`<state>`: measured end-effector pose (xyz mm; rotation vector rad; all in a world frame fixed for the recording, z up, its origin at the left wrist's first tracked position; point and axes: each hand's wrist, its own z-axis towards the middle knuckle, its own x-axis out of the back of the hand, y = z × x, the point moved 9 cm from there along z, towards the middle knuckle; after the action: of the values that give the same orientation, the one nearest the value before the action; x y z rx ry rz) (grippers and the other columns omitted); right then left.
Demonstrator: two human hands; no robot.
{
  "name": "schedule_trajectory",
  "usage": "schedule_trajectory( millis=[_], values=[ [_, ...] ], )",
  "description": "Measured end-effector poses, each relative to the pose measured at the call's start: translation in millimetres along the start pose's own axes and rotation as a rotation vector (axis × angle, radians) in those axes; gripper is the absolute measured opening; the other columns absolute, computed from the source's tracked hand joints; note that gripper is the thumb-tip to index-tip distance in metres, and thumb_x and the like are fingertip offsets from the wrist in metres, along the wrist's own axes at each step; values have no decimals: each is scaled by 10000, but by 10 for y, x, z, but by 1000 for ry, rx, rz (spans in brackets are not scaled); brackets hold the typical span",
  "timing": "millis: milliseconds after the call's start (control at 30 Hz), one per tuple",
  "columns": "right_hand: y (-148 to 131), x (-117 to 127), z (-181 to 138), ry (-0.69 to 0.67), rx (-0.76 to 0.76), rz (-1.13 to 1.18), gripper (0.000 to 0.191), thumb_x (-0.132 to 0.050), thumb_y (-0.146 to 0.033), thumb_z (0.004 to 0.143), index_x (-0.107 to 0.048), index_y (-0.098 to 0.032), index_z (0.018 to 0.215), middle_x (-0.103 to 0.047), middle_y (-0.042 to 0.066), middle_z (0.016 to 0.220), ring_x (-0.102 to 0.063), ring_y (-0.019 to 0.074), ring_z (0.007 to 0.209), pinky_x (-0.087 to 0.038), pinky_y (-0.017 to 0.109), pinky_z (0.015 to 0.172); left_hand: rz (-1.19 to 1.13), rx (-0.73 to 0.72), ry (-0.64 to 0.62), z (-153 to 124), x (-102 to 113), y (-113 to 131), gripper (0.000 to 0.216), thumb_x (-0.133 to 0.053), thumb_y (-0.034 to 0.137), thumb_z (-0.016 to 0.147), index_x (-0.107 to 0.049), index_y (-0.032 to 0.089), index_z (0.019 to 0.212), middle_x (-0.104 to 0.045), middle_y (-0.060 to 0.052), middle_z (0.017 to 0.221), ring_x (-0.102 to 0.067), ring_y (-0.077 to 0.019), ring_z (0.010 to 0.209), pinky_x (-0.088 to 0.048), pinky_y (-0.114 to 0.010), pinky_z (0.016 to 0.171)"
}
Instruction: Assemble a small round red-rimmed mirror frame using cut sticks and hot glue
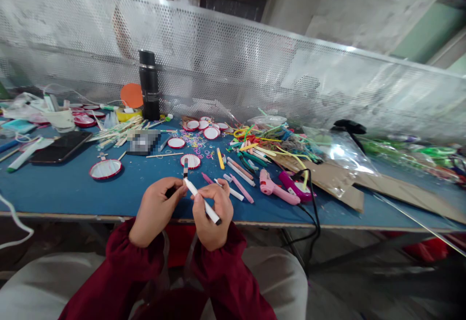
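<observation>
Right now, through the head camera, I see both hands raised just in front of the near edge of the blue table (pixel 73 189), at about 6 o'clock in the view. My right hand (pixel 211 215) is wrapped around a white marker (pixel 202 201), gripping it by the middle with the fingers curled; its dark end points down toward 5 o'clock and its tip points up toward 11 o'clock. My left hand (pixel 156 210) is pinched narrow on a small stick (pixel 185 168) that stands upright between thumb and fingers, its dark upper end rising above the knuckles. The marker's tip meets the stick just beside the left thumb.

Beyond the hands, at 12 o'clock, a red-rimmed white disc (pixel 190 160) lies on the table, and a larger one (pixel 105 169) sits at 10 o'clock. A pink glue gun (pixel 276 189) lies at 3 o'clock, near loose pens (pixel 238 170), with its black cord hanging over the table edge. Farther back, a black bottle (pixel 149 85) stands upright at 11 o'clock against the perforated metal screen (pixel 255 62). A dark phone (pixel 60 146) rests flat at 9 o'clock. Brown cardboard (pixel 345 184) and a clear plastic bag (pixel 338 150) lie out at 2 o'clock. Dark red sleeves cover both my forearms.
</observation>
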<state>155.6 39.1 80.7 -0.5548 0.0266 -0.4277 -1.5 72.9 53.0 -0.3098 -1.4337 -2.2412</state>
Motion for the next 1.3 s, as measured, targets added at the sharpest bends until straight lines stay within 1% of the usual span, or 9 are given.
schedule_trajectory(
  millis=[200, 433, 633, 833, 900, 1100, 1300],
  values=[
    [39, 47, -14, 50, -22, -1, 114, -551, -154, 848, -507, -223, 769, -636, -35, 671, -628, 151, 659, -397, 502, 1023, -4, 18, 12, -4, 13, -4, 221, -593, 369, 895, -709, 203, 807, -692, -10, 754, -593, -168, 712, -444, -257, 696],
    [5, -5, -7, -7, -2, -3, 129, -547, -150, 853, -515, -219, 749, -643, -28, 677, -631, 152, 667, -384, 503, 1027, -6, 6, 10, -4, 11, -5, 205, -582, 346, 899, -714, 202, 838, -714, -19, 829, -613, -178, 781, -442, -267, 737],
    [44, 44, -21, 50, -18, -5, 113, -554, -151, 846, -511, -221, 769, -634, -35, 672, -626, 152, 654, -390, 508, 1030, -8, 26, 14, -5, 13, 4, 216, -593, 363, 891, -701, 201, 795, -683, -5, 743, -594, -168, 717, -434, -262, 704],
    [-5, 2, -2, 0, -2, -8, 125, -543, -155, 855, -505, -223, 756, -641, -36, 673, -635, 150, 661, -390, 492, 1028, -20, 11, 17, -2, 12, -19, 200, -584, 350, 896, -710, 202, 846, -711, -21, 830, -613, -182, 782, -440, -270, 736],
    [3, 0, -5, -4, -4, -14, 127, -542, -156, 854, -504, -224, 754, -642, -35, 673, -633, 150, 660, -391, 490, 1026, -22, 13, 16, -3, 11, -25, 199, -590, 351, 896, -709, 203, 840, -706, -17, 817, -608, -177, 774, -438, -267, 736],
    [64, 60, -32, 69, -31, -10, 106, -557, -149, 842, -516, -221, 777, -628, -38, 668, -619, 151, 648, -393, 507, 1029, -22, 40, 19, -7, 15, -26, 216, -596, 369, 897, -704, 202, 811, -680, -2, 750, -591, -166, 726, -433, -262, 711],
    [16, 15, -14, 15, -8, -3, 124, -547, -152, 856, -515, -219, 756, -636, -31, 676, -630, 152, 666, -385, 511, 1037, -18, 21, 11, -4, 4, -18, 197, -594, 353, 900, -711, 204, 844, -688, 0, 784, -587, -161, 740, -424, -257, 714]
  ],
)
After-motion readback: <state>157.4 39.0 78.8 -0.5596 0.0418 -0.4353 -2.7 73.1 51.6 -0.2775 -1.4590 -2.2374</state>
